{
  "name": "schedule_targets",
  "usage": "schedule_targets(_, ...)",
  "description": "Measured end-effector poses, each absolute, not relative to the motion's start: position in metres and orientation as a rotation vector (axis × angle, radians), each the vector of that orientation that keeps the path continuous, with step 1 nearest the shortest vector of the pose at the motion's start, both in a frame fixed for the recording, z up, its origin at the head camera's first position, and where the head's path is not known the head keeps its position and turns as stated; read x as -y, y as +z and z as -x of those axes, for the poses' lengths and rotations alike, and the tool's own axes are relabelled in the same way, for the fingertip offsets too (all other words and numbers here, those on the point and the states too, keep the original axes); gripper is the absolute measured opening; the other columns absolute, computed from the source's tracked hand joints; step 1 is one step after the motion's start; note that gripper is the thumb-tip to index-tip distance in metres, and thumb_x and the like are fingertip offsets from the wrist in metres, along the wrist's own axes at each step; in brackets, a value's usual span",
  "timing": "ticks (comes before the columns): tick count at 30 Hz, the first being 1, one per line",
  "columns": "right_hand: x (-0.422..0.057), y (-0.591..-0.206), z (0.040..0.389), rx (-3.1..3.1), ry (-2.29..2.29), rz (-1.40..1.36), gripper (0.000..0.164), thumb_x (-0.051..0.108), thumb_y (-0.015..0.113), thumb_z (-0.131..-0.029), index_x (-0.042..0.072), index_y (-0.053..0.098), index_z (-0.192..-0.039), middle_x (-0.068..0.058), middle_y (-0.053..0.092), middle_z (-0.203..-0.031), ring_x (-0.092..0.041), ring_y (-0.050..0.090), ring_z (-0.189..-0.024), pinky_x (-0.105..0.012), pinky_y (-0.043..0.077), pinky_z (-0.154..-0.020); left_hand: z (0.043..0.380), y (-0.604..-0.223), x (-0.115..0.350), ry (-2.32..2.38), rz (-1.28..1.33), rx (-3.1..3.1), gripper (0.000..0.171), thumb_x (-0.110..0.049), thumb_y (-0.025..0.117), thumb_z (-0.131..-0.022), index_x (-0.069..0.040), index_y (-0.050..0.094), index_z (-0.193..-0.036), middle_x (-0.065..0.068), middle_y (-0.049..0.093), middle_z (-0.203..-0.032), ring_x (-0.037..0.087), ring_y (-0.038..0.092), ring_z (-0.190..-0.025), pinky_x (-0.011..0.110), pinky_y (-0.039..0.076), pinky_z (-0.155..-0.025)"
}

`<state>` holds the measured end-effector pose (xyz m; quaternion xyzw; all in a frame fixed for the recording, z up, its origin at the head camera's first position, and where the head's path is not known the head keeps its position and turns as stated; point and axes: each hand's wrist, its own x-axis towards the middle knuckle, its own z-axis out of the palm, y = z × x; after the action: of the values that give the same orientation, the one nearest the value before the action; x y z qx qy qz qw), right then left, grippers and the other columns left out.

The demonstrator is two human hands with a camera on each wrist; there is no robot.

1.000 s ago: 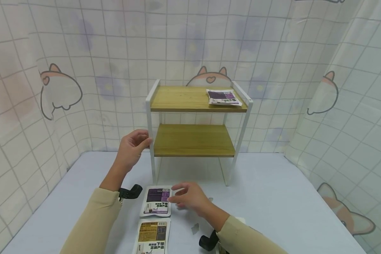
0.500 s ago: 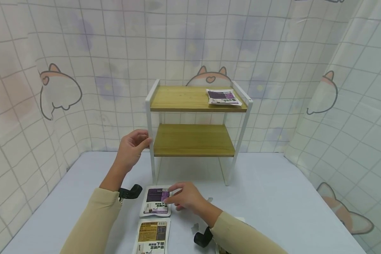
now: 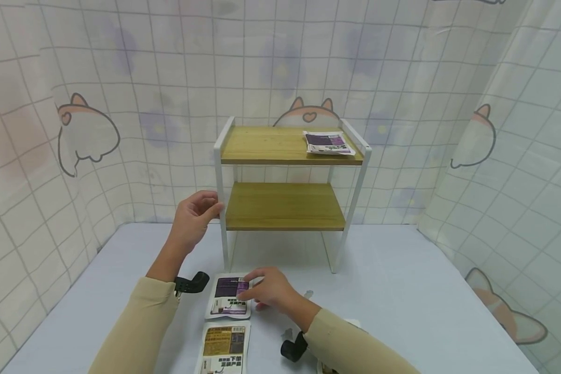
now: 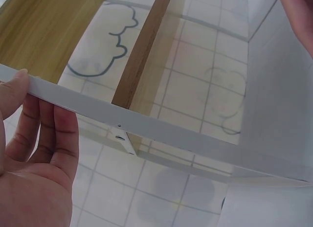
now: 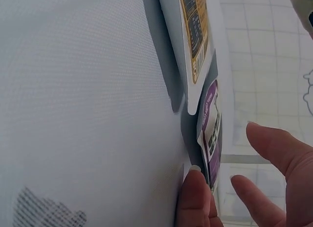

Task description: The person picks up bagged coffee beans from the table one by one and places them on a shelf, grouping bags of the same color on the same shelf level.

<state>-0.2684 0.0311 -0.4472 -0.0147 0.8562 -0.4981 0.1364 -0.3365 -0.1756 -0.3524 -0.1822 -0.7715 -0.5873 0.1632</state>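
Note:
My left hand [image 3: 194, 221] grips the white front leg [image 4: 98, 105] of a two-tier wooden shelf [image 3: 285, 208], thumb on one side and fingers on the other in the left wrist view. On the table before the shelf lies a white pouch with a purple label [image 3: 229, 297]. My right hand [image 3: 276, 292] hovers at that pouch's right edge, thumb and fingers spread apart. From the right wrist, one fingertip [image 5: 193, 192] overlaps the edge of the purple pouch. Just nearer to me lies a similar pouch with an orange label [image 3: 224, 343].
A small stack of purple-labelled pouches [image 3: 329, 143] lies at the right of the shelf's top board [image 3: 262, 140]. Part of another pouch [image 3: 326, 369] shows under my right sleeve. Grey patches [image 3: 287, 334] mark the white tablecloth [image 3: 402, 291]. A grid-patterned curtain [image 3: 168, 67] surrounds the table.
My right hand has shifted slightly left, from beside the purple pouch to over its right edge. My left hand keeps its hold on the shelf leg.

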Motion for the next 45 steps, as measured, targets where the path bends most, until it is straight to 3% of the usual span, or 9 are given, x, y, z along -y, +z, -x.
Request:
schedule_targets(8,-0.026,-0.448,0.269,-2.541,-1.363,0.056,0.041,0.023,0.094,-0.074,0.016,0.077,-0.11,-0.007,0.063,-0.107,-0.019,0.06,-0.065,-0.03,0.056,-0.056,0.337,-0.354,0.176,-1.66,0.515,2.206,0.038,-0.029,0.068,-0.1,-0.004,0.064,-0.128,0.02,0.071,-0.118,0.011,0.069,-0.096,0.018,0.056,-0.087)
schedule_targets(18,-0.022,-0.455,0.269,-2.614,-1.334,0.061,0.045,0.017,0.095,-0.069,0.017,0.076,-0.11,-0.013,0.058,-0.125,-0.018,0.06,-0.068,-0.027,0.053,-0.053,0.337,-0.353,0.176,-1.674,0.518,2.181,0.038,-0.028,0.07,-0.099,-0.002,0.065,-0.126,0.01,0.073,-0.109,0.012,0.07,-0.094,0.018,0.057,-0.087)
schedule_targets(24,-0.021,-0.456,0.266,-2.661,-1.303,0.101,0.048,0.017,0.096,-0.068,0.015,0.077,-0.112,-0.009,0.06,-0.113,-0.018,0.058,-0.078,-0.027,0.053,-0.053,0.338,-0.355,0.176,-1.691,0.53,2.168,0.035,-0.026,0.07,-0.099,-0.003,0.065,-0.124,0.011,0.073,-0.109,0.011,0.07,-0.093,0.019,0.057,-0.086)
schedule_targets(34,-0.02,-0.456,0.265,-2.697,-1.296,0.147,0.049,0.017,0.096,-0.068,0.014,0.077,-0.113,-0.006,0.063,-0.102,-0.017,0.056,-0.083,-0.026,0.051,-0.054,0.337,-0.354,0.177,-1.696,0.502,2.185,0.035,-0.028,0.07,-0.099,-0.005,0.066,-0.125,-0.004,0.073,-0.104,0.011,0.069,-0.095,0.019,0.057,-0.086)
schedule_targets(40,-0.017,-0.454,0.264,-2.724,-1.27,0.155,0.05,0.018,0.096,-0.068,0.014,0.076,-0.114,-0.005,0.066,-0.1,-0.017,0.055,-0.085,-0.029,0.049,-0.065,0.337,-0.353,0.177,-1.69,0.507,2.183,0.031,-0.027,0.07,-0.099,-0.008,0.067,-0.123,0.01,0.073,-0.11,0.011,0.07,-0.095,0.019,0.057,-0.087)
schedule_targets(45,-0.015,-0.454,0.264,-2.736,-1.255,0.135,0.052,0.023,0.096,-0.068,0.015,0.076,-0.115,-0.004,0.067,-0.103,-0.017,0.055,-0.088,-0.033,0.049,-0.074,0.336,-0.352,0.175,-1.686,0.512,2.188,0.034,-0.028,0.07,-0.098,-0.006,0.066,-0.124,-0.008,0.073,-0.101,0.011,0.07,-0.095,0.019,0.057,-0.087)
